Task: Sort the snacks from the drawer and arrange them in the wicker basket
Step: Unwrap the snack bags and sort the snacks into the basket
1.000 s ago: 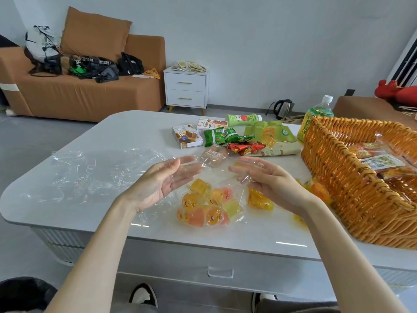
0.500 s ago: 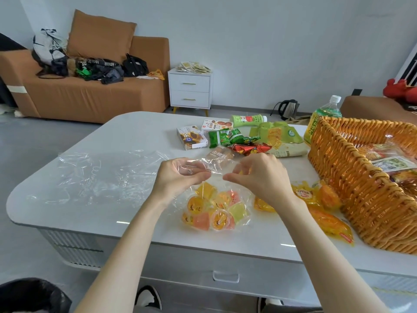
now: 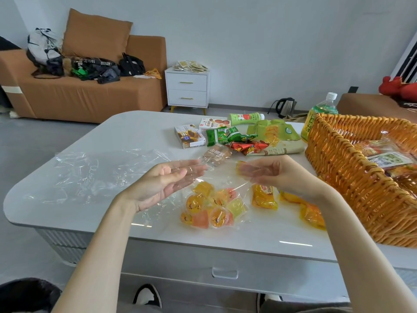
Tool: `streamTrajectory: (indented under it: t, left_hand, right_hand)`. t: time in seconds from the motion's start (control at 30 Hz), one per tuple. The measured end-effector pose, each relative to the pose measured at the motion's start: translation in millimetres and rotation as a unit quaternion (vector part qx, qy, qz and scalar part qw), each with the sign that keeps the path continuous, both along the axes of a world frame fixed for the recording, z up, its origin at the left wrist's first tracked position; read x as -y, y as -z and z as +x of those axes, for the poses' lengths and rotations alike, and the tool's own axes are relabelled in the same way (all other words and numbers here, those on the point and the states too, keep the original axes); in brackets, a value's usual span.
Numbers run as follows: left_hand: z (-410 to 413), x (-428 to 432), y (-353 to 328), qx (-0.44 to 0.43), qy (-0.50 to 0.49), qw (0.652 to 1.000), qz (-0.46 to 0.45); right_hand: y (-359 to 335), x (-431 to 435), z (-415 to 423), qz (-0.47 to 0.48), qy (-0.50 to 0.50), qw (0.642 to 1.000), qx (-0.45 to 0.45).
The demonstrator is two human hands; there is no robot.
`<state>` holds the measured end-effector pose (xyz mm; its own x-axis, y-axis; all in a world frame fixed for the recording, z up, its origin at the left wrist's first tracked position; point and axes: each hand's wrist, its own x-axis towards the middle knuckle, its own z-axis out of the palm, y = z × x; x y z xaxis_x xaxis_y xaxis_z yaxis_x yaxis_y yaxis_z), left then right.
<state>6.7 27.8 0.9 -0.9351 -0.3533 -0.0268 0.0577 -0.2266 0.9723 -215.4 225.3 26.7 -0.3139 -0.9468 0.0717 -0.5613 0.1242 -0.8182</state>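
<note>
Stretching across mid-frame above the jelly cups, the clear bag is parted by a spread left hand and a loosely curled right hand, whose pinch cannot be told, seemingly for emptying toward the wicker basket at right.

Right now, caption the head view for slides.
Left hand and right hand handle clear bag over jelly cups beside wicker basket.

Orange wicker basket stands at the surface's right edge, with flat packets inside. Coloured jelly cups are heaped in a clear bag near the front edge, yellow packets just beside. Boxes and green and red packets lie toward the far edge.
</note>
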Motion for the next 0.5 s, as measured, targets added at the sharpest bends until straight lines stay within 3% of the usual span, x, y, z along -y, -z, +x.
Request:
streamTrajectory:
  t: [0.17,0.27,0.33,0.5]
  left_hand:
    - [-5.7,-2.9,8.8,0.045,-0.163,0.981,-0.091]
    - [-7.8,-4.2,12.1,0.019,-0.191,0.975,-0.116]
    - [-9.4,-5.8,13.1,0.004,-0.211,0.969,-0.129]
    - [-13.3,-11.6,9.9,-0.022,-0.252,0.959,-0.127]
  right_hand:
    - [-7.9,7.7,15.8,0.029,0.055,0.995,-0.078]
    - [-14.7,20.1,36.1,0.023,0.106,0.963,-0.248]
    - [-15.9,32.8,46.8,0.019,0.093,0.944,-0.316]
    - [-14.9,51.3,42.3,0.039,0.051,0.950,-0.306]
